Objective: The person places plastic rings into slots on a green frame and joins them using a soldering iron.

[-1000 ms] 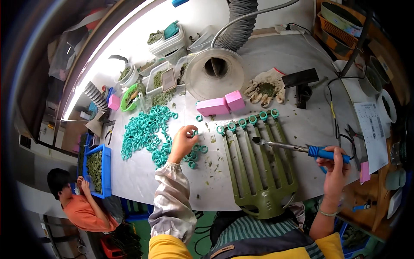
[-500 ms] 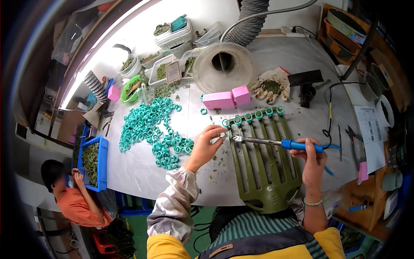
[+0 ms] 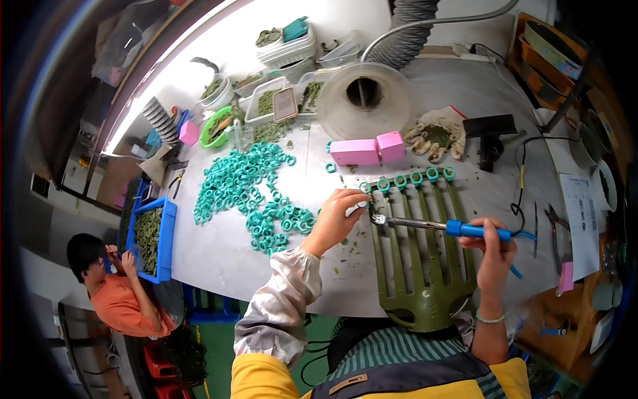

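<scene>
My right hand [image 3: 493,247] grips a soldering iron [image 3: 468,229] by its blue handle. Its wide metal tip lies beside the leftmost tine of an olive-green rake head [image 3: 425,307]. Close to that tip, my left hand [image 3: 337,216] has its fingertips pinched together at the far end of the same tine; whatever sits between them is too small to make out. Teal rings [image 3: 400,181] stand in a row along the rake head's far edge, at the tine ends. Left of my left hand spreads a heap of loose teal rings [image 3: 232,176].
Pink blocks [image 3: 355,153], a round fume hood [image 3: 332,110] and a soiled glove [image 3: 438,136] stand beyond the rake head. Pliers [image 3: 555,233] lie at right, near the iron's cable. A person in orange [image 3: 126,302] sits left, by a blue crate [image 3: 167,233].
The view has shifted slightly, moving the scene right in the picture. My left fingertips have come closer to the leftmost tine's end. The iron stays in my right hand, its tip near that tine.
</scene>
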Demonstrator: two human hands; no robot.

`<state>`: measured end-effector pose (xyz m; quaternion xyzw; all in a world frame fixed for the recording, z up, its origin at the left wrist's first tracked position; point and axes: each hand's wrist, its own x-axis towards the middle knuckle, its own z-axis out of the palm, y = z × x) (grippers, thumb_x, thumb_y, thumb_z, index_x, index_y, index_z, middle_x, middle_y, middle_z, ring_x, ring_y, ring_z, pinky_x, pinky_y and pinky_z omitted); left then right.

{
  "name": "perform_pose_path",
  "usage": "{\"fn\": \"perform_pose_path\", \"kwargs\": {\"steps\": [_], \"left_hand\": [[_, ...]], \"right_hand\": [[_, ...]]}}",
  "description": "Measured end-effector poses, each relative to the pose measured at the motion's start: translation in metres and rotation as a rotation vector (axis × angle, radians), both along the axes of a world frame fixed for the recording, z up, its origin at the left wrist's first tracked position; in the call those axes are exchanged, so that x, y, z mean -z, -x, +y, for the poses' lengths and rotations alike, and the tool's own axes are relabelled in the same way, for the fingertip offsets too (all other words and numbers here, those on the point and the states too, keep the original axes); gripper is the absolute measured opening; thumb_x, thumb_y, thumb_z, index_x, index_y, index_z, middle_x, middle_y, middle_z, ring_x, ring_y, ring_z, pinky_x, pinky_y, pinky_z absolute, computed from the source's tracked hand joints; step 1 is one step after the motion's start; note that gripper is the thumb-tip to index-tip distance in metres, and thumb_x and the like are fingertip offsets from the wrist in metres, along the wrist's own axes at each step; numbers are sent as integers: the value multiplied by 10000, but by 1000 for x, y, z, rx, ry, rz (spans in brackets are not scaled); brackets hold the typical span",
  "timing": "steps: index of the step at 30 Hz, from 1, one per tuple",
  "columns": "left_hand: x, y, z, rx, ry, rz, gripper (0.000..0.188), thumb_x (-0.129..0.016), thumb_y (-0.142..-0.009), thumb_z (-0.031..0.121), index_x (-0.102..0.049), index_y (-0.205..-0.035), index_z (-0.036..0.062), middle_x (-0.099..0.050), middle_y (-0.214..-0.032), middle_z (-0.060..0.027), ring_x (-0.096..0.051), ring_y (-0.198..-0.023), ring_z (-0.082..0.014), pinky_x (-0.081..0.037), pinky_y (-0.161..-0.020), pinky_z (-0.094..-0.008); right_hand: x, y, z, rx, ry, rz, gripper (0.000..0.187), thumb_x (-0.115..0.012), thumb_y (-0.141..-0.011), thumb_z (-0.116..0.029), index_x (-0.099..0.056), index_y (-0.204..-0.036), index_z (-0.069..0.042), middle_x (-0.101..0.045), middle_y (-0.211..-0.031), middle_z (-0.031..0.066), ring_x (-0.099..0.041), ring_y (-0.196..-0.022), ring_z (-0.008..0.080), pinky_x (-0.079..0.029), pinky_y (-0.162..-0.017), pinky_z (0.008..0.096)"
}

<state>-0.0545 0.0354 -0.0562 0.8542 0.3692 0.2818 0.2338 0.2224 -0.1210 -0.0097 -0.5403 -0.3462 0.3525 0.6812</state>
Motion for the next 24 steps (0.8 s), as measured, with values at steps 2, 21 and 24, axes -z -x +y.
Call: {"fn": "perform_pose_path", "kwargs": {"steps": [2, 21, 24], "left_hand": [[-11, 5, -1, -30, 75, -70, 244, -670, -857, 20, -680, -1097, 62, -663, -1057, -92, -621, -1019, -257, -504, -864, -336], [-22, 48, -29, -128, 328, -212, 267, -635, -880, -35, -665, -1141, 15, -561, -1143, -65, -614, -975, -137, -574, -796, -248], [-19, 19, -43, -57, 370, -293, 255, -652, -878, -10, -663, -1131, 20, -609, -1132, -80, -629, -991, -198, -552, -838, -301]], "right_hand": [[-2, -1, -2, -3, -17, 10, 277, -524, -987, -170, -651, -915, 65, -680, -779, 99, -697, -658, 168, -591, -628, 268], [-5, -4, -17, 37, -4, 31, 284, -525, -989, -172, -649, -902, 69, -673, -771, 103, -690, -647, 169, -596, -599, 272], [0, -2, -15, -3, -10, 5, 289, -525, -995, -178, -650, -905, 66, -680, -770, 103, -691, -651, 165, -595, -620, 269]]}}
